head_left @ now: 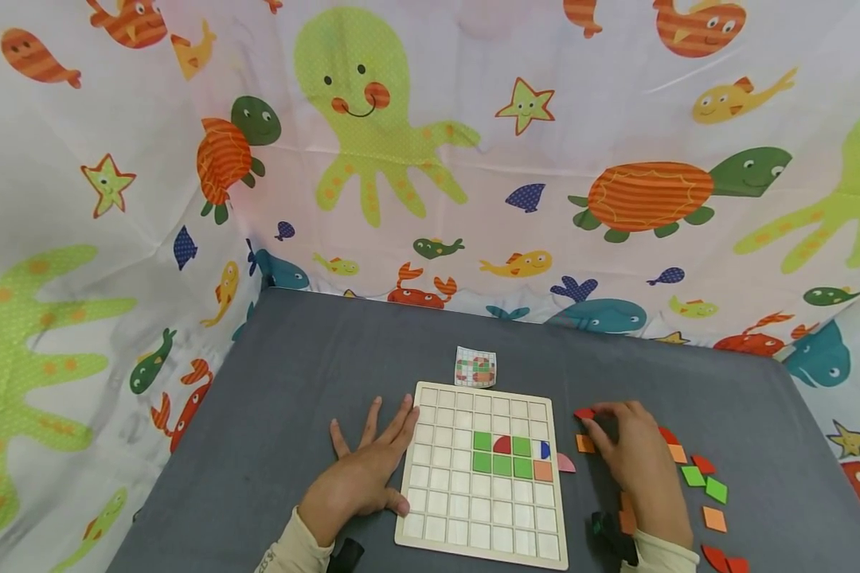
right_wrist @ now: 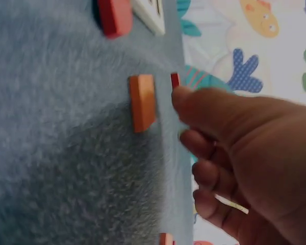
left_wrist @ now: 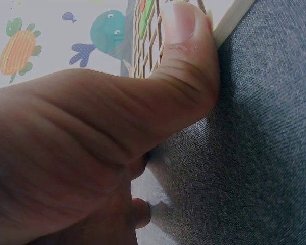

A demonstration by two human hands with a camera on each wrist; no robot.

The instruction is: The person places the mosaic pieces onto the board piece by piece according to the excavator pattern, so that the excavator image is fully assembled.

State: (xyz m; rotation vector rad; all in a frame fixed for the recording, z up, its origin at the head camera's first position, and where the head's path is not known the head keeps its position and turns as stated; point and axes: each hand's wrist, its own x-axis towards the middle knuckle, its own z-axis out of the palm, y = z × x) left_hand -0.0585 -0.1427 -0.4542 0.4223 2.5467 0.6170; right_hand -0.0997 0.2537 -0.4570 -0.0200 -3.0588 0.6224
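Observation:
A wooden grid board [head_left: 444,503] lies on the grey cloth, with several green tiles [head_left: 502,464], a red quarter-round tile [head_left: 502,445], a blue-and-white tile [head_left: 544,450] and an orange tile [head_left: 543,471] in its cells. My left hand [head_left: 361,481] rests at the board's left edge, fingers spread, its thumb [left_wrist: 181,30] touching the rim. Right of the board, my right hand [head_left: 641,454] pinches a red piece [right_wrist: 175,80] between thumb and fingers; its full outline is hidden. Just below that piece lies an orange square tile [head_left: 584,443].
A pink rounded piece [head_left: 565,463] lies against the board's right edge. Above the board is a small printed pattern card [head_left: 476,368]. Several loose red, green [head_left: 717,489] and orange [head_left: 714,519] pieces are scattered at right. A sea-animal curtain [head_left: 430,159] hangs behind the table.

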